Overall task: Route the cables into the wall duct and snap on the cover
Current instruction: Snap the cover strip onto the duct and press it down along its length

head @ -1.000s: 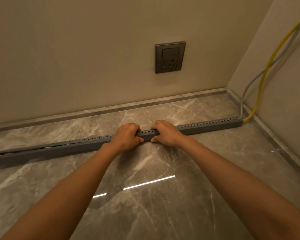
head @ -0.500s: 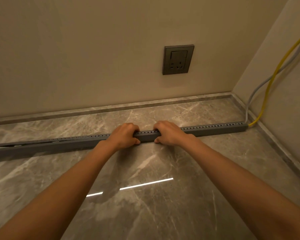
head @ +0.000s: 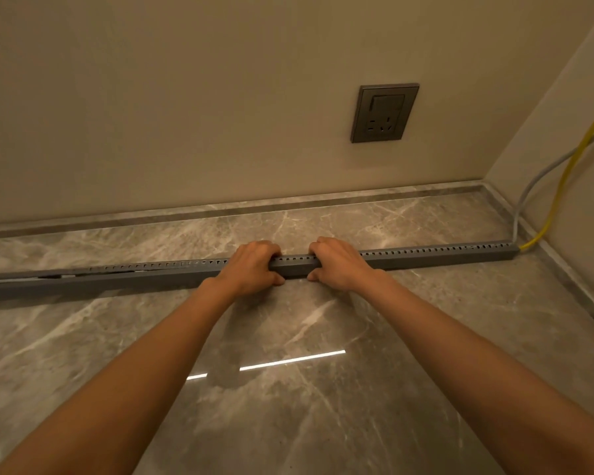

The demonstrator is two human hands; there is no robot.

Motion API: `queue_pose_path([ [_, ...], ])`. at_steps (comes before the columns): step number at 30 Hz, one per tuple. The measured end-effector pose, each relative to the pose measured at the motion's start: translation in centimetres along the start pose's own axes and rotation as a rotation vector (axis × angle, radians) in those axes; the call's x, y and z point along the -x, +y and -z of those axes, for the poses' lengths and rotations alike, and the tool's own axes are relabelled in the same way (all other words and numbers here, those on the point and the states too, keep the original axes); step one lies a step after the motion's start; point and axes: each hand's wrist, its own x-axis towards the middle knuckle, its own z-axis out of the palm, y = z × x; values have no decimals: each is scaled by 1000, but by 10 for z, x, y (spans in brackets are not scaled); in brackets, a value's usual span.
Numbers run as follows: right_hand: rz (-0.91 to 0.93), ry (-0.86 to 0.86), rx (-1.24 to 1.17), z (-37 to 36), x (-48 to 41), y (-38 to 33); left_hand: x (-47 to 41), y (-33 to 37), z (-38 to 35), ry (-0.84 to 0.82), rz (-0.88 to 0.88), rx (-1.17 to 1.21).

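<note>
A grey slotted duct point(head: 426, 257) lies flat on the marble floor point(head: 323, 423), running left to right a little way out from the wall point(head: 186, 97). Both hands grip it near its middle, side by side with a short bare stretch of duct between them. The left hand point(head: 251, 269) wraps over the top, fingers curled down the far side and thumb pressed on the near face. The right hand point(head: 336, 264) holds it the same way just to the right. So the duct passes straight through both closed grips and sticks out far beyond each hand. Left of the hands, the cover point(head: 124, 268) sits unevenly on the duct, with a dark gap showing near its far left end. At the duct's right end a yellow cable point(head: 559, 190) and a grey cable point(head: 528, 190) come out and climb the side wall. A socket point(head: 384, 113) is on the wall above the duct.
</note>
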Motion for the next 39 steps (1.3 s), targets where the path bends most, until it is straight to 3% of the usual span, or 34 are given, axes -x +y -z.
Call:
queue_pose_path([
  [3,-34,-32,-101,1,-4,-8,3,-11,7,-16,31,133],
  [8,-20,-59,-243,-5,-17,-41,15,-46,20,-23,96,115],
  [18,-69,-18,-182,-7,-25,-60,22,-59,18,63,40,-16],
  [27,23,-147,-240,-2,-39,-76,29,-73,28,-34,110,186],
  [33,95,-107,-296,-11,-48,-100,44,-104,45,-55,295,119],
  [39,135,-6,-218,-17,-49,-103,47,-96,40,5,299,-24],
])
